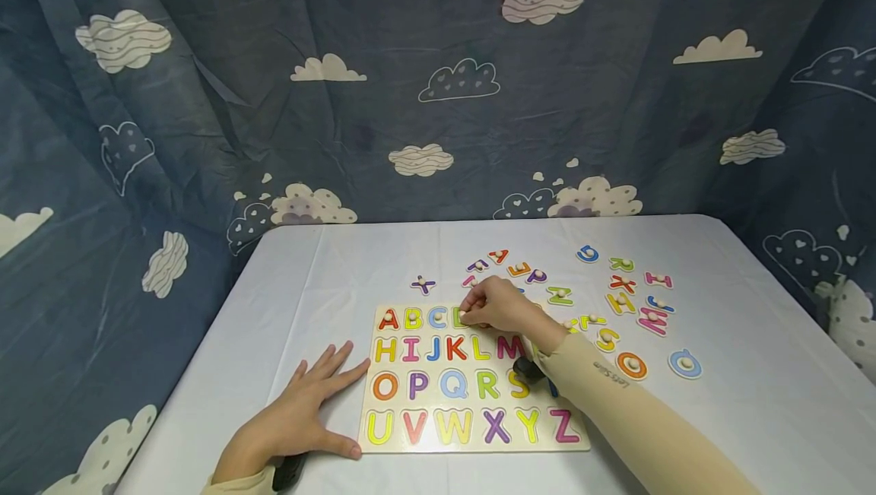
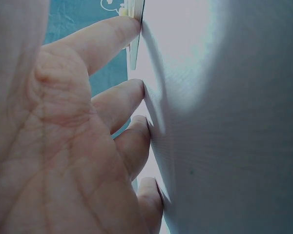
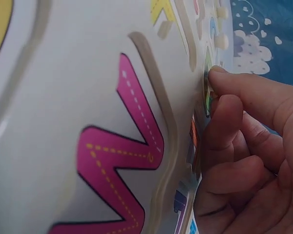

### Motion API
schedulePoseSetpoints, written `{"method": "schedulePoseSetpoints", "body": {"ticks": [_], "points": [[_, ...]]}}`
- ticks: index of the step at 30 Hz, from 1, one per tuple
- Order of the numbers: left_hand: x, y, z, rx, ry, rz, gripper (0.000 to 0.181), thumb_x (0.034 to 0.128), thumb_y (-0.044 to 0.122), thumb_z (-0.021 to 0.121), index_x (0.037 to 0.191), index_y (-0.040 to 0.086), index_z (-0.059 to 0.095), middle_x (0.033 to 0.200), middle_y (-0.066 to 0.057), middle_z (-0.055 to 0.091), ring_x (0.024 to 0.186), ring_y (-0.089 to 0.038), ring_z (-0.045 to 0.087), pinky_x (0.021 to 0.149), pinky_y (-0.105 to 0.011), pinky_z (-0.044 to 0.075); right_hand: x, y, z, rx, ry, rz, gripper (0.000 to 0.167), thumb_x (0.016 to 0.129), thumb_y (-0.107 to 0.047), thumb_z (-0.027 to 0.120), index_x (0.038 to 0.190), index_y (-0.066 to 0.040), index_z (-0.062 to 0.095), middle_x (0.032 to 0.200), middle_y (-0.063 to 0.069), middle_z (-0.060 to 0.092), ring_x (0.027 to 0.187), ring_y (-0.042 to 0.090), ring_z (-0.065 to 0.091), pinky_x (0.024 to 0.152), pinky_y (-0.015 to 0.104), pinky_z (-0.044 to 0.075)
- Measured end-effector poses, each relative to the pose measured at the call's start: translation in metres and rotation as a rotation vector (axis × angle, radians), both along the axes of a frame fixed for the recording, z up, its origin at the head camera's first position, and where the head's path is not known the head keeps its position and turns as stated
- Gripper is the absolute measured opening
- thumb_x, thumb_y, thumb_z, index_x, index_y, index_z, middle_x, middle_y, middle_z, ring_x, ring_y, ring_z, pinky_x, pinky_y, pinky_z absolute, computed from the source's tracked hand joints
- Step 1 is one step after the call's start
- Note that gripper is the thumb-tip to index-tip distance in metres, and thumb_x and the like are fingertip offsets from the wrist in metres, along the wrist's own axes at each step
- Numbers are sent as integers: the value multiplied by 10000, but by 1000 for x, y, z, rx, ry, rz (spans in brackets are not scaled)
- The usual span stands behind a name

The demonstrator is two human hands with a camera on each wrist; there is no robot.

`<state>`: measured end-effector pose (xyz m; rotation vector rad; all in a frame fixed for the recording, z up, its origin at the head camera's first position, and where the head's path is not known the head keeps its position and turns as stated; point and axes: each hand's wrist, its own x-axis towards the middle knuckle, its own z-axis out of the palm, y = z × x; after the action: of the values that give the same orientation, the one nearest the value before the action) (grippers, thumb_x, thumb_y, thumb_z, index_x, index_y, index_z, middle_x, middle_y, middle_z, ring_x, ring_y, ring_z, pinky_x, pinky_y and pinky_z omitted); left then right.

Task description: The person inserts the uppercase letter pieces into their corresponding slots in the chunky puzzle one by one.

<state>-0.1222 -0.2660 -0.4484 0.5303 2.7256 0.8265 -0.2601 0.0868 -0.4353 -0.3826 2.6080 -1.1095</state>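
A pale alphabet board (image 1: pixel 404 442) lies on the white cloth, with knobbed letters A (image 1: pixel 388 319), B (image 1: pixel 413 318) and C (image 1: pixel 437 318) in its top row. My right hand (image 1: pixel 503 306) pinches the knob of the green D (image 1: pixel 457 318) at the D slot; in the right wrist view the thumb and index finger of my right hand (image 3: pixel 254 141) meet on that green piece (image 3: pixel 208 100). My left hand (image 1: pixel 301 407) rests spread on the cloth, thumb and index fingertip touching the board's left edge. The left wrist view shows my left hand (image 2: pixel 83 131) with fingers apart.
Loose knobbed letters lie behind and right of the board, among them a purple Y (image 1: pixel 423 285), a green N (image 1: pixel 560 296), an orange O (image 1: pixel 631 366) and a blue Q (image 1: pixel 685 364). A dark cloud-patterned curtain (image 1: pixel 383 130) hangs behind the table.
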Motion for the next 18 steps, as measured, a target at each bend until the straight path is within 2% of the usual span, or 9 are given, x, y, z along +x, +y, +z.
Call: {"method": "schedulePoseSetpoints", "body": {"ticks": [8,14,18], "points": [[0,1,-1,-11,10,4,1233,562,649,990,1626,271,495,1794,-138,247,1655,-504,157,1259,-823,56,-2,3,3,16,-1,9,94,932,-162,846,924,-85,792,715,-12,647,627,97,554,589,213,446],[0,1,-2,-11,-2,10,1236,560,653,989,1628,280,491,1798,-127,240,1660,-498,145,1263,-818,46,-9,17,7,32,6,-33,146,922,-217,851,1000,-103,804,767,9,617,615,129,558,546,228,445],[-1,0,-2,-9,2,8,1234,561,650,990,1627,278,493,1798,-126,240,1660,-496,146,1264,-816,45,-12,24,5,9,-4,5,140,913,-196,859,982,-90,800,748,6,634,618,139,581,561,233,460]]}}
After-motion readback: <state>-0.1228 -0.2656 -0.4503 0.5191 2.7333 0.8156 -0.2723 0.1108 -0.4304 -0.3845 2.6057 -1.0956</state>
